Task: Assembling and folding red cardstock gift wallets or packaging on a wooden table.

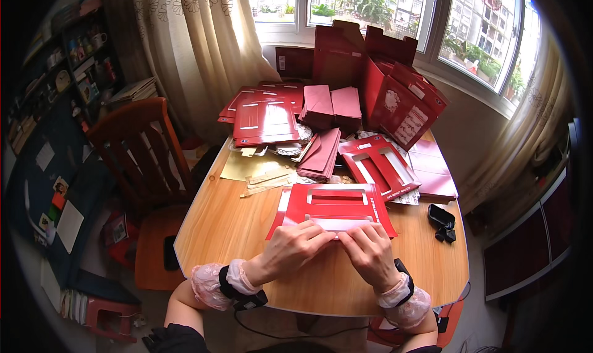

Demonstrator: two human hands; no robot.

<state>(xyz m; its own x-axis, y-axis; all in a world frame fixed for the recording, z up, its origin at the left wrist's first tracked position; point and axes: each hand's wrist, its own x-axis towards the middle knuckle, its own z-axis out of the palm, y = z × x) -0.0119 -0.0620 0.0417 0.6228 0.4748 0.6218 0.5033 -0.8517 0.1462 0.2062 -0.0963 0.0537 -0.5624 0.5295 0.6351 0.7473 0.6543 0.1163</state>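
A red card sleeve with cut-out windows lies on the wooden table before me. My left hand grips its near edge, thumb and fingers together close to the middle. Just beside it, my right hand pinches the same edge, the two thumbs almost touching. Something pale shows through the sleeve's nearer window, partly under my fingers. Behind it stands a leaning bundle of pink envelopes. Another windowed red sleeve rests to the right of that bundle. Both wrists wear frilly pale cuffs with black straps.
Flat red sleeves are piled at the back left, beside stacked pink envelopes. A red box holds more red card. Yellowish strips lie left; a black device sits right. A wooden chair stands left.
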